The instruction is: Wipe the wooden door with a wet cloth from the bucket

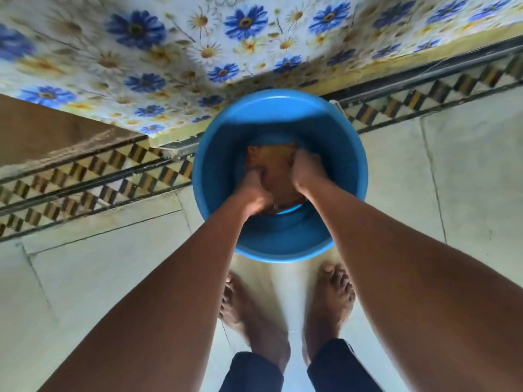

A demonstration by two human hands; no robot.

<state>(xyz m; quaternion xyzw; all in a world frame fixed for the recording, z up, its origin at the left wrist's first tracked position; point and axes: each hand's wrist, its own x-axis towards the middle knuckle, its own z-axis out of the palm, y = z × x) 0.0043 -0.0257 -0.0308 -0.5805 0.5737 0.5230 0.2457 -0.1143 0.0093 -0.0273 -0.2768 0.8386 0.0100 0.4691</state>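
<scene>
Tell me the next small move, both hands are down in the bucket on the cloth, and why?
Probably lift the cloth just above the bucket and wring it there. The left hand and right hand both grip it low inside the bucket, so it is likely soaked, and squeezing it over the bucket should keep drips off the floor by the bare feet.

Cloth [276, 171] in bucket [215, 154]; bucket before feet [331, 304], on floor [113, 264].

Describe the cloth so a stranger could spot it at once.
Find the blue bucket on the pale floor, just ahead of the bare feet. Inside it, the left hand and right hand grip the cloth. It is the only brownish-orange thing against the blue.
</scene>
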